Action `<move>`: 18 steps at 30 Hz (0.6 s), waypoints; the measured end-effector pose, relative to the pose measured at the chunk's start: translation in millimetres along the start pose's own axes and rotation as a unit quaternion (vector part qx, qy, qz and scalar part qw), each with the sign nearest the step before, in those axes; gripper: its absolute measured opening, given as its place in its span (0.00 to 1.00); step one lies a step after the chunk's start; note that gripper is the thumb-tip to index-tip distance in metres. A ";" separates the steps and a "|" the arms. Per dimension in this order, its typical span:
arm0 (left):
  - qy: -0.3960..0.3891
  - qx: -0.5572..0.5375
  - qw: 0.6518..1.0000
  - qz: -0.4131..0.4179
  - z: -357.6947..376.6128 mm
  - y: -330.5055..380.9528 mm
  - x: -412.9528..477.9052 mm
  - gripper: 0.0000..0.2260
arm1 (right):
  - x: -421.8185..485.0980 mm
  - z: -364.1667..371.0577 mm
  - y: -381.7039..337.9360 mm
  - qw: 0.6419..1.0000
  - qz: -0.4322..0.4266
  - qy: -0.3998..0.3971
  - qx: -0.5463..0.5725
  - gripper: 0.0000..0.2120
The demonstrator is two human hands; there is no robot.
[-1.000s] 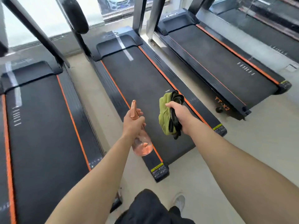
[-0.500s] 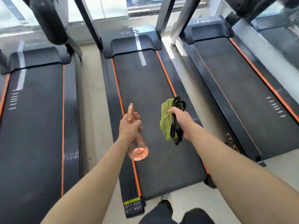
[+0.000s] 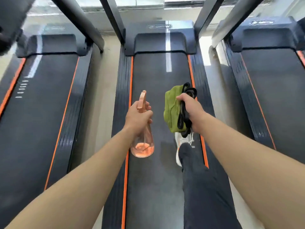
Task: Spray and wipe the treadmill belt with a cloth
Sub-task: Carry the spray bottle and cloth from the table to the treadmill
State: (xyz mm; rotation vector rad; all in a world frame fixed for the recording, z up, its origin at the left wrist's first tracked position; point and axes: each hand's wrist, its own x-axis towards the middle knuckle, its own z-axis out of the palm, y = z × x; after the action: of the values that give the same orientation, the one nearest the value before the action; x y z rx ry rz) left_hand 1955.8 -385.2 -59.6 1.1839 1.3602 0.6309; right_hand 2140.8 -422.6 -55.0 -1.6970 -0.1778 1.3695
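While we stand w/ one foot on the middle treadmill belt (image 3: 158,96), both arms reach out over it. Our left hand (image 3: 137,117) is wrapped tight round the neck of the spray bottle (image 3: 143,142), fingers curled under the peach plastic trigger head, nozzle aimed fwd along the belt; the clear rounded body hangs below the fist, pink liquid pooled at the bottom, over the belt's left orange edge stripe. Our right hand (image 3: 192,111) is clenched on the cloth (image 3: 171,111) plus a looped black strap (image 3: 184,113); the cloth bunches out to the left of the fist, soft, olive-green, folded, and sits just beside the bottle w/o touching it. Belt is matte dark grey, lightly grainy, w/ a white dash toward the front & ribbed black side rails. Our white shoe (image 3: 183,144) and dark trouser leg rest on its right half, under the cloth.
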 end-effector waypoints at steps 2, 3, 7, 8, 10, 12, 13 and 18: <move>0.022 -0.005 1.000 -0.001 16.2 -10.6 64.4 0.16 | 77.1 11.5 -9.5 1.000 0.013 -0.005 -0.007 0.40; 0.037 -0.014 0.999 -0.005 24.6 -15.5 97.9 0.14 | 116.5 18.0 -13.7 1.000 0.019 -0.001 -0.008 0.40; 0.081 -0.020 0.996 -0.014 64.7 -34.2 237.1 0.14 | 266.8 41.7 -34.3 0.999 0.050 0.006 -0.013 0.40; 0.082 -0.018 0.996 -0.018 72.1 -36.1 260.9 0.15 | 290.8 45.9 -39.0 0.998 0.061 0.007 -0.015 0.40; 0.089 -0.016 0.996 -0.024 85.4 -39.6 310.5 0.19 | 344.3 54.2 -47.9 0.997 0.073 -0.005 -0.018 0.41; 0.104 -0.022 0.994 -0.035 99.5 -46.8 359.2 0.19 | 397.1 58.7 -58.2 0.997 0.078 -0.015 -0.023 0.42; 0.113 -0.020 0.993 -0.039 104.7 -50.8 379.6 0.16 | 421.0 59.9 -60.1 0.996 0.082 -0.020 -0.025 0.42; 0.129 -0.011 0.989 -0.068 115.1 -72.9 437.2 0.14 | 497.9 59.5 -61.9 0.995 0.090 -0.019 -0.046 0.41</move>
State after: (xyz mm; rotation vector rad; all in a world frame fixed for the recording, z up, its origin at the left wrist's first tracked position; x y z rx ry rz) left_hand 2122.5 -48.1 -320.9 1.0061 1.6327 0.7170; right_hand 2301.5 -50.8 -357.2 -1.7990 -0.1119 1.5484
